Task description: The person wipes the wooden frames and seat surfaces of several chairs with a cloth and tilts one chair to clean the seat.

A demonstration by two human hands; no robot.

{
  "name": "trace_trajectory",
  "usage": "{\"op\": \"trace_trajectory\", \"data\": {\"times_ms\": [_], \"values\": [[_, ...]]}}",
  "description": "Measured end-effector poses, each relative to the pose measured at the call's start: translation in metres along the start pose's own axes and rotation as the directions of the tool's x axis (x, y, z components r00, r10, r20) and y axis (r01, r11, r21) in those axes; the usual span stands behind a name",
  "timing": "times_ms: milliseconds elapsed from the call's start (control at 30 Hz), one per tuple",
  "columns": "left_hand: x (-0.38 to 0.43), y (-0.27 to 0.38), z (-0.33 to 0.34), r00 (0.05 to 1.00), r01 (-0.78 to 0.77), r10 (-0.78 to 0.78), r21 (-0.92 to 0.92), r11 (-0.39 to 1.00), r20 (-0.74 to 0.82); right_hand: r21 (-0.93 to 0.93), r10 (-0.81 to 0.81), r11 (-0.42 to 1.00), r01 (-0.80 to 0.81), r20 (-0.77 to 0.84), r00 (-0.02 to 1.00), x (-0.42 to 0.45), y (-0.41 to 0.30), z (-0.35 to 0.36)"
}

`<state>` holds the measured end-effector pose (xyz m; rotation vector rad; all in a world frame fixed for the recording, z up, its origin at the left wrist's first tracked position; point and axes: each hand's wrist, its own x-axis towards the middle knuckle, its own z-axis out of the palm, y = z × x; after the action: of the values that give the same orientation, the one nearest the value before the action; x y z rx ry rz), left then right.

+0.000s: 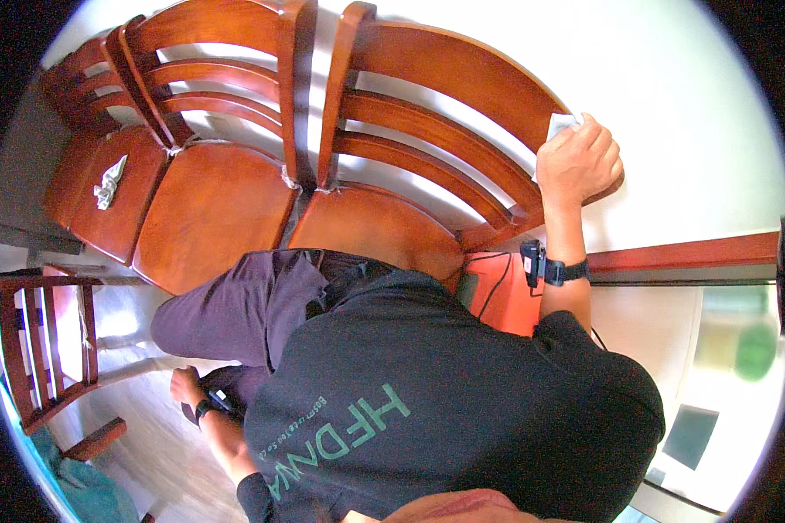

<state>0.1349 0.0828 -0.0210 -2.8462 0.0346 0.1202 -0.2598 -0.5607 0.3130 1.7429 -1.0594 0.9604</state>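
My right hand (579, 160) is wrapped around the outer post of a varnished wooden chair's slatted backrest (458, 62), with a folded white cloth or tissue (560, 124) pressed between palm and wood. A black band with a small device (549, 269) circles that wrist. Below the backrest lies the chair's wooden seat (379, 225), partly covered by my body. Down at the lower left, my left hand (186, 386) rests by my leg with its fingers curled; whether it holds anything cannot be seen. It also wears a black wrist band (204, 409).
More wooden chairs stand in a row to the left, including one seat (216, 202) beside mine. A crumpled white tissue (110, 183) lies on a farther seat. Another chair (46, 346) is at lower left. A red object (507, 287) and cables are beneath my right forearm.
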Motion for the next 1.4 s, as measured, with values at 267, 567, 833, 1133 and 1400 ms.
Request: {"op": "trace_trajectory", "data": {"times_ms": [267, 567, 833, 1133, 1400], "values": [[-0.004, 0.002, 0.0, 0.996, 0.083, -0.085, -0.062, 0.995, -0.023, 0.32, 0.07, 0.947, -0.002, -0.201, 0.977, 0.032, -0.098, 0.035], [-0.008, -0.006, 0.008, 0.99, 0.137, -0.139, -0.049, 0.989, -0.032, 0.629, -0.042, 0.756, 0.179, -0.225, 0.973, 0.067, -0.224, 0.036], [-0.009, 0.002, -0.014, 0.979, 0.166, -0.16, -0.039, 0.985, 0.125, 0.768, 0.082, 0.62, 0.163, -0.27, 0.959, 0.07, -0.236, 0.045], [-0.013, 0.003, -0.003, 0.994, 0.099, -0.098, -0.027, 0.995, 0.041, 0.833, -0.138, 0.478, 0.278, -0.241, 0.961, 0.027, -0.241, -0.002], [-0.017, -0.015, 0.0, 0.993, 0.121, -0.121, -0.118, 0.986, 0.008, 0.998, -0.551, -0.046, -0.053, 0.019, 0.834, -0.087, -0.311, 0.001]]}}
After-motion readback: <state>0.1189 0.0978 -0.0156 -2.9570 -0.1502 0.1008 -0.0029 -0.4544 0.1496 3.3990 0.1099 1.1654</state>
